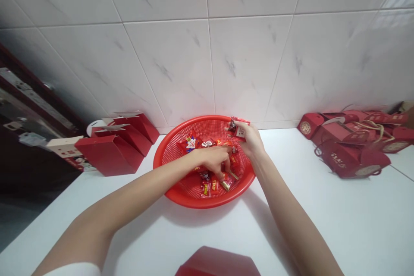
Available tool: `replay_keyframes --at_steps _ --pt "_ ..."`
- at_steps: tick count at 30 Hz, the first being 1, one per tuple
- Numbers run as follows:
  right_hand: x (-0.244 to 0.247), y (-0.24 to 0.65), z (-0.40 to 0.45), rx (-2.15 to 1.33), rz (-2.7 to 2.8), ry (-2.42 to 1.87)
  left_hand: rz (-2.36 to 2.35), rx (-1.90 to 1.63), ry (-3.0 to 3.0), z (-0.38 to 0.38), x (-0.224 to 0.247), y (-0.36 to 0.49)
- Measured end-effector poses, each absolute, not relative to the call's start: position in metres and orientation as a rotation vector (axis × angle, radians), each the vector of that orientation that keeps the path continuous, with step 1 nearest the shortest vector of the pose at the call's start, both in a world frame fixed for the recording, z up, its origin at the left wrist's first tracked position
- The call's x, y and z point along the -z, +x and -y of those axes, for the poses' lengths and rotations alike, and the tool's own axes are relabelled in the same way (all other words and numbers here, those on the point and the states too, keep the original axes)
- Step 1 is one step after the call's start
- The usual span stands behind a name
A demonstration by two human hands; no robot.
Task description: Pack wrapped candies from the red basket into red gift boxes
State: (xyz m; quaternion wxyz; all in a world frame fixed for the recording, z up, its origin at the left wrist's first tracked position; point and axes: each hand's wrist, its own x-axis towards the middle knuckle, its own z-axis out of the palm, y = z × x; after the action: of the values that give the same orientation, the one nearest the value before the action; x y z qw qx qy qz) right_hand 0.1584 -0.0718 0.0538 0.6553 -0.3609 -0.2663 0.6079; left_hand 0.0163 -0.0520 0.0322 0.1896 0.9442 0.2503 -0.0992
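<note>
A red perforated plastic basket [176, 200] stands on the white table against the tiled wall, with several wrapped candies [205, 189] inside, mostly red. My left hand [215, 160] reaches down into it, fingers bent and closed at a candy with a gold wrapper [225, 185]. The fingertips partly cover what they grip. Over the basket's right rim, my right hand [250, 138] is closed around red-wrapped candies [239, 130], one with a pale label; their exact number is hidden.
Several open red paper boxes [108, 155] stand upright at the left. Folded red gift boxes [351, 155] with cord handles are heaped at the right. Part of another red box [218, 263] shows at the near edge. A tiled wall [246, 64] rises behind the basket.
</note>
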Motion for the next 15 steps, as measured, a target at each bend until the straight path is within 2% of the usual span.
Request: replay_keyframes --at_steps 8,15 --pt "-0.056 0.158 0.072 -1.405 0.588 -0.792 -0.694 0.348 2.726 0.057 -0.031 0.019" --pt "-0.058 0.156 0.072 -1.404 0.523 -0.781 -0.68 0.22 2.587 0.046 -0.026 0.016"
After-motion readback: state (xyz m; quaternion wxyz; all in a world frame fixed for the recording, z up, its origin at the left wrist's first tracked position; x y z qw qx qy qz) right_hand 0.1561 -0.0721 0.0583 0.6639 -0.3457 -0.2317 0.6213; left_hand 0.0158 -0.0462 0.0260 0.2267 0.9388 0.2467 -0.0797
